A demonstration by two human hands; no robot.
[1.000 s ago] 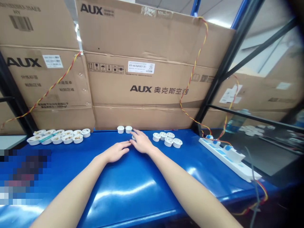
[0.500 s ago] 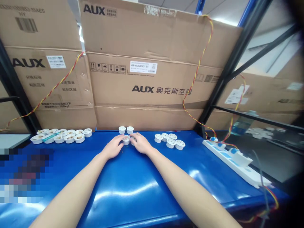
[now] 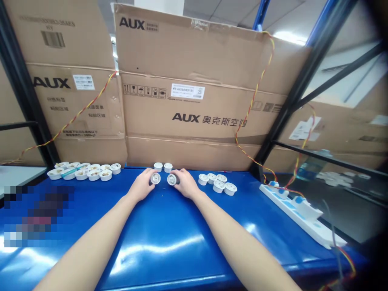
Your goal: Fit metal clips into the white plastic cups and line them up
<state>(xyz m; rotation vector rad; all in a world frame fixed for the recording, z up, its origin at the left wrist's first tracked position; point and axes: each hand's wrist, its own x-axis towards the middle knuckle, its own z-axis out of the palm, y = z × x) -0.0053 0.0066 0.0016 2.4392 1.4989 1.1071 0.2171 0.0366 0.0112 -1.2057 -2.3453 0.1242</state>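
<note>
1. Both hands are out front on the table, left hand [image 3: 141, 185] and right hand [image 3: 186, 184], fingers half curled. Each one's up against a cup, but can't really tell if they're gripping or just touching.
2. Behind everything there's a wall of big AUX cardboard boxes [image 3: 194, 117], stacked on a black metal rack [image 3: 287, 105].
3. Shiny blue table [image 3: 169, 242] takes up most of the view.
4. White power strip [image 3: 291, 208] lies angled at the right end, with a twisted red-yellow wire [image 3: 251, 105] running up the boxes.
5. Far left: a double row of white cups with brown stuff inside [image 3: 85, 173].
6. Right of the hands: five more white cups [image 3: 216, 182], bunched up.
7. Just behind the hands: two small cups [image 3: 158, 166], side by side.
8. Between the hands, just apart from each other: white cup [image 3: 155, 178] by the left hand, second white cup [image 3: 171, 179] by the right.
</note>
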